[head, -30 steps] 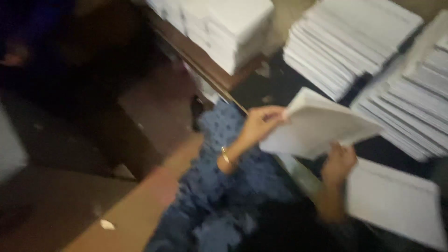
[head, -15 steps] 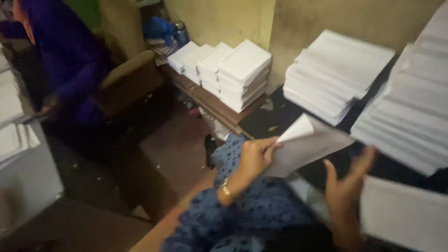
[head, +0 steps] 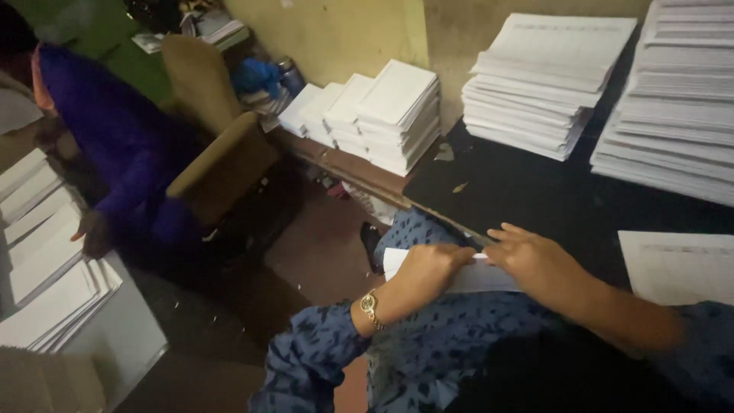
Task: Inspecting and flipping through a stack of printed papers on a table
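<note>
Your hands meet low over your lap at the near edge of the black bench (head: 535, 191), both on one folded white sheet (head: 466, 277). Your left hand (head: 428, 269) comes in from the lower left, wrist bent and knuckles up, its fingers curled shut over the sheet's upper edge; a gold wristwatch (head: 370, 304) sits on that wrist below a blue patterned sleeve (head: 313, 352). Your right hand (head: 535, 258) reaches across from the right, forearm slanting down toward the lower right, palm down and fingers stretched nearly flat, pressing on the sheet's right end rather than gripping it. The fingertips of the two hands almost touch above the paper. The sheet lies about level, half off the bench edge and over your patterned clothing. Just right of your right forearm a loose printed sheet (head: 677, 264) lies flat on the bench. Farther back stand tall stacks of white paper (head: 543, 80), with smaller stacks (head: 382, 115) on a lower wooden ledge to the left. At far left another person in a purple garment (head: 115, 145) bends beside a tan chair (head: 222, 164), a hand (head: 95, 233) near more piled sheets (head: 46, 260).
</note>
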